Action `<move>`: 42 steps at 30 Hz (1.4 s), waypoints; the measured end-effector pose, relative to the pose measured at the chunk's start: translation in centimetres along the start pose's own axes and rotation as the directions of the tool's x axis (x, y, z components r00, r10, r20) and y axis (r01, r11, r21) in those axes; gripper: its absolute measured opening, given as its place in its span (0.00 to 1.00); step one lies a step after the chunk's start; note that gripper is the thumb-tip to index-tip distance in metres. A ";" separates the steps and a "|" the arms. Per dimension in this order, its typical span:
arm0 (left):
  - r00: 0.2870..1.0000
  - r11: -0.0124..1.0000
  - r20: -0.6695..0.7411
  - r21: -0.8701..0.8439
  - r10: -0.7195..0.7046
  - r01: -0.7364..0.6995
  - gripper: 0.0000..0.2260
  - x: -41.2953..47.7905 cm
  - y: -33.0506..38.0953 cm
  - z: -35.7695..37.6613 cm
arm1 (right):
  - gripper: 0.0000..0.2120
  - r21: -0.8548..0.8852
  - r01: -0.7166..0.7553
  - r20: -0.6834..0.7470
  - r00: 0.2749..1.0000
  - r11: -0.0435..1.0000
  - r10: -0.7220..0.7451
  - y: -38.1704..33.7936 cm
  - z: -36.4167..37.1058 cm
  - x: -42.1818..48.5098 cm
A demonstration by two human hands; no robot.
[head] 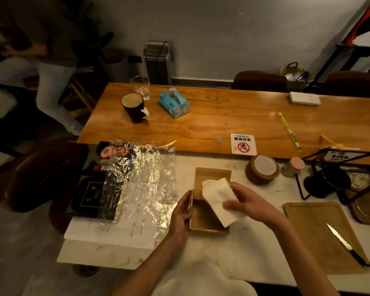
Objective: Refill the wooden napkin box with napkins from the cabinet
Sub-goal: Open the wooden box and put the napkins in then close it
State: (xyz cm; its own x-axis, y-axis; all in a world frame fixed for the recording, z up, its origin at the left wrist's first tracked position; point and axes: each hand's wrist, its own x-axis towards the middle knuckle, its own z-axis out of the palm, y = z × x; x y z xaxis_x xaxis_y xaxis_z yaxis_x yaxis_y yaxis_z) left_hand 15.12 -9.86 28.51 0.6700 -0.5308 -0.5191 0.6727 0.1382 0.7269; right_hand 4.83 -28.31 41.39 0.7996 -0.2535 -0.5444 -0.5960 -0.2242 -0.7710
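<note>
The wooden napkin box sits open on the white marble counter, its flat lid lying just behind it. My left hand grips the box's left wall. Over the box, my right hand pinches a white napkin that hangs tilted above the opening. The inside of the box looks bare where it shows. No cabinet is in view.
Crinkled clear plastic wrap and papers lie left of the box. Stacked coasters, a small jar and a black wire rack stand right. A knife rests on a wooden board. A blue tissue pack sits on the wooden table.
</note>
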 end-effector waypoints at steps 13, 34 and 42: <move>1.000 0.992 0.030 -0.125 0.006 -0.003 0.23 0.4 -0.8 -0.8 | 0.27 -0.803 0.046 0.271 0.916 0.594 0.297 -2.2 5.9 7.3; 0.999 0.996 0.032 -0.085 0.020 -0.017 0.31 0.1 -0.6 -0.7 | 0.28 -0.741 -0.149 -0.115 0.989 0.655 0.095 3.2 11.0 7.6; 0.998 1.000 0.063 -0.008 0.031 -0.030 0.28 0.2 -0.6 -1.0 | 0.27 -0.755 -0.107 -0.161 0.987 0.647 -0.024 4.6 11.5 7.1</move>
State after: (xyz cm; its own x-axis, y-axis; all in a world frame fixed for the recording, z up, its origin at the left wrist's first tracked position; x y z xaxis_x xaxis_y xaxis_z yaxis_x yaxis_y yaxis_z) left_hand 15.16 -9.22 27.48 0.6691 -0.5780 -0.4671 0.6545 0.1606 0.7388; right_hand 8.61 -20.29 30.24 0.7913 -0.3960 -0.4658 -0.5268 -0.8283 -0.1907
